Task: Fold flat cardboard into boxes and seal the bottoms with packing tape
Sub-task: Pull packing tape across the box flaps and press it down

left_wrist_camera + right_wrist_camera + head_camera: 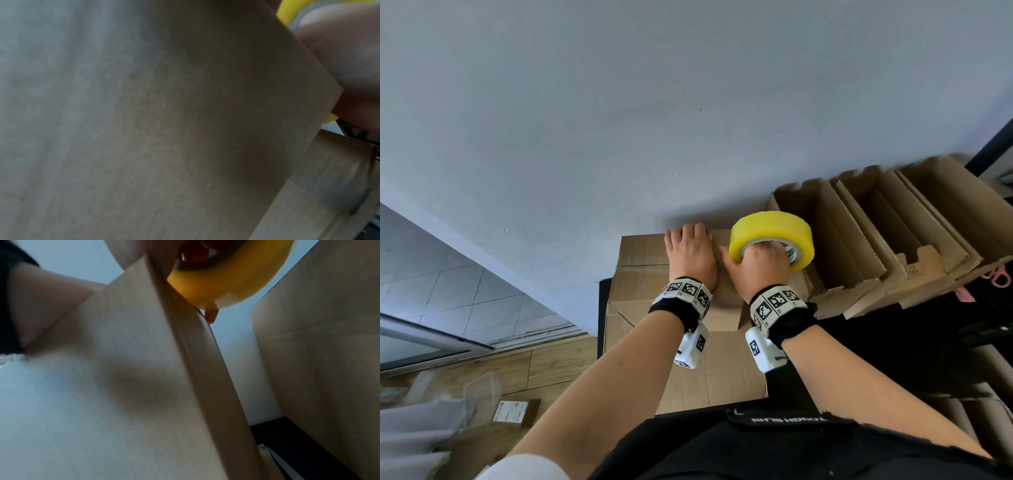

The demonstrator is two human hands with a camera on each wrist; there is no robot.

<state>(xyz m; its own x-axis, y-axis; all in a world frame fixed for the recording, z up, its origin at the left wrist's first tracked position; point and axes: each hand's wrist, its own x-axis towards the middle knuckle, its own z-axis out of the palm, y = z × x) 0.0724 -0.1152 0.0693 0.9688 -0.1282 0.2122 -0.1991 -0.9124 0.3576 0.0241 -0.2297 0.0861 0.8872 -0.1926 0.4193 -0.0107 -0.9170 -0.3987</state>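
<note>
A brown cardboard box [640, 287] lies before me with its bottom flaps folded shut and facing up. My left hand [690, 251] lies flat on the flaps, fingers reaching over the far edge. My right hand [760, 262] grips a fat yellow roll of packing tape [770, 228], fingers hooked inside its core, at the box's far right corner. The left wrist view is filled by cardboard [164, 129], with the tape roll [284, 14] at the top right. In the right wrist view the tape roll [222, 279] touches the box edge [185, 337].
Several folded boxes [876, 240] stand open in a row to the right, against a grey wall [654, 102]. A pink object [998, 277] lies by them. At lower left, wooden floor [544, 370] holds a labelled parcel [512, 413] and clear plastic.
</note>
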